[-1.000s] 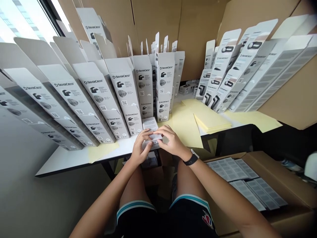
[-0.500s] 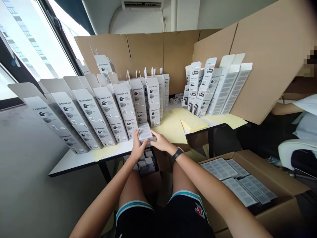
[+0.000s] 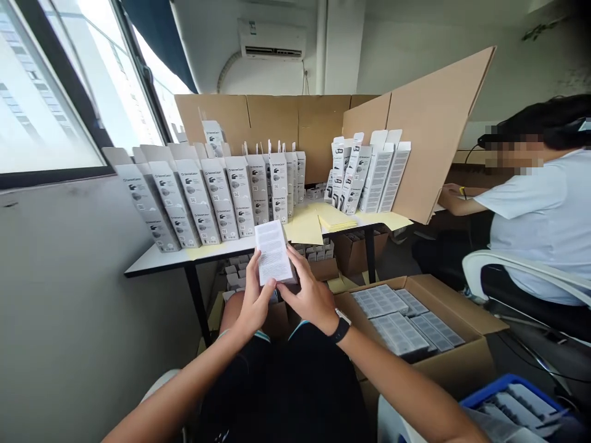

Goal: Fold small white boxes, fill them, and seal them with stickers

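Between my two hands is a small white carton with fine printed text on the side facing me. My left hand grips its left edge, the thumb at the lower edge. My right hand holds the right side, fingers along the edge and thumb near the bottom. A black band is on my right wrist. Just beyond the carton stands a row of tall white boxes with raised flaps, on a white table.
Yellow sheets and more upright boxes are on the table's right part, before cardboard panels. An open carton of packed boxes stands at lower right, near a blue bin. A person sits at right.
The carton has come up off the table edge toward me, held in both hands and tilted so its printed side faces me. My view has lifted and swung right, showing more of the co-worker.
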The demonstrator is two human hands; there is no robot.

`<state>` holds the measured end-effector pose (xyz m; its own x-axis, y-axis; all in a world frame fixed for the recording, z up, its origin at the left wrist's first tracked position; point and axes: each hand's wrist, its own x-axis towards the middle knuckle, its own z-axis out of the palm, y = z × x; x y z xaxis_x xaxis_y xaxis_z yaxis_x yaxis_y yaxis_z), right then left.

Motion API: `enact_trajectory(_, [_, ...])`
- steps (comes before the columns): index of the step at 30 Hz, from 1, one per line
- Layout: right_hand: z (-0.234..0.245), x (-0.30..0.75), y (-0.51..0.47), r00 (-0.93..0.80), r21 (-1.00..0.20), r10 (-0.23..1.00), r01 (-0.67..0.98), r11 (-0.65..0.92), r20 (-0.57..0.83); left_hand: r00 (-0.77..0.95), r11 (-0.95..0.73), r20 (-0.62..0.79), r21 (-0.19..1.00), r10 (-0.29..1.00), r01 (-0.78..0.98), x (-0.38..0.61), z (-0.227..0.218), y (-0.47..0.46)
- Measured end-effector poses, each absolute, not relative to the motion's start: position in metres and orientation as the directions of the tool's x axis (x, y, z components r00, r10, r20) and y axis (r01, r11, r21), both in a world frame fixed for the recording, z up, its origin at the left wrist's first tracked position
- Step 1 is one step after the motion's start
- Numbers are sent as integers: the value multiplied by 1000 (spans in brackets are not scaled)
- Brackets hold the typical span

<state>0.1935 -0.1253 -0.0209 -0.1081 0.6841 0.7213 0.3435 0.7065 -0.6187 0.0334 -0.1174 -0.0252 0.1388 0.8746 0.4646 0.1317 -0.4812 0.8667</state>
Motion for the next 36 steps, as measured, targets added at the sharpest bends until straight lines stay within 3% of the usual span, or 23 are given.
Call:
enact_trajectory(3, [-27, 202, -177, -113, -617, 663, 280, 736, 740, 104, -441, 432, 893, 896, 92, 39, -21, -166])
enact_trajectory(6, [-44, 212, -205, -61, -745, 751, 98, 660, 658, 162, -487, 464, 859, 871, 156, 45, -26, -194])
enact_trajectory(10, [-61, 231, -205, -107, -902, 902, -169, 397, 417, 386, -726, 619, 630, 684, 276, 55, -42, -190])
enact_trajectory(13, [-72, 252, -196, -176, -963, 966, -229, 146, 188, 487, -861, 710, 432, 509, 269, 73, -61, -166])
enact_trajectory(18, [-109, 281, -181, 27, -953, 1000, -301, 17, 9, 572, -826, 614, 511, 544, 237, 114, -111, -129])
enact_trajectory(22, [-141, 313, -165, 141, -992, 985, -97, -83, -96, 626, -763, 543, 632, 560, 135, 138, -131, -108])
enact_trajectory(25, [-169, 352, -148, 230, -980, 963, 107, -170, -143, 689, -671, 407, 725, 599, 156, 140, -141, -87])
enact_trajectory(28, [-205, 402, -135, 398, -928, 898, 227, -295, -189, 657, -448, 75, 788, 750, 422, 124, -163, -59])
enact_trajectory(32, [-258, 476, -135, 676, -767, 697, 310, -562, -238, 517, -240, -138, 767, 845, 595, 75, -212, -19])
enact_trajectory(36, [-303, 544, -146, 815, -549, 510, 302, -779, -275, 377, -33, -369, 675, 849, 737, 10, -259, 7])
